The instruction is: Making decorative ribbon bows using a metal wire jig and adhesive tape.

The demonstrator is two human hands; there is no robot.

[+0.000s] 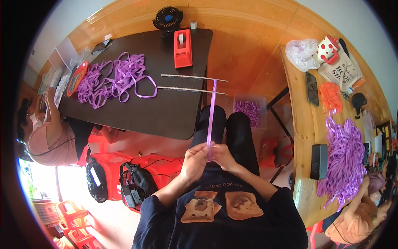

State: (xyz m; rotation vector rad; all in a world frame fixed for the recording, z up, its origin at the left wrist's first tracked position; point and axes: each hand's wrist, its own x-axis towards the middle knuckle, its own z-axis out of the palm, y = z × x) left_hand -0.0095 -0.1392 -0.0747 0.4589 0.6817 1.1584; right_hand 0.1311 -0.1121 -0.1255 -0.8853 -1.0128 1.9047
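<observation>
A flat purple ribbon point(211, 118) stretches from my hands up to two thin metal rods, the upper rod point(182, 76) and the lower rod point(184, 89), which jut out past the dark table's right edge. At its far end the ribbon looks fastened on or looped over the upper rod; it crosses the lower one. My left hand point(195, 162) pinches the near end in front of my lap. Close against it, my right hand point(225, 157) is closed on the same ribbon, and a short tail hangs below the fingers. The exact fingertip grip is partly hidden.
On the dark table point(166, 118) lie a pile of purple ribbon loops point(130, 68), a red tape dispenser point(183, 50) and a black fan point(168, 18). A clear bin point(247, 114) holds purple pieces. Another ribbon heap point(342, 162) covers the wooden table point(302, 166). People sit at both sides.
</observation>
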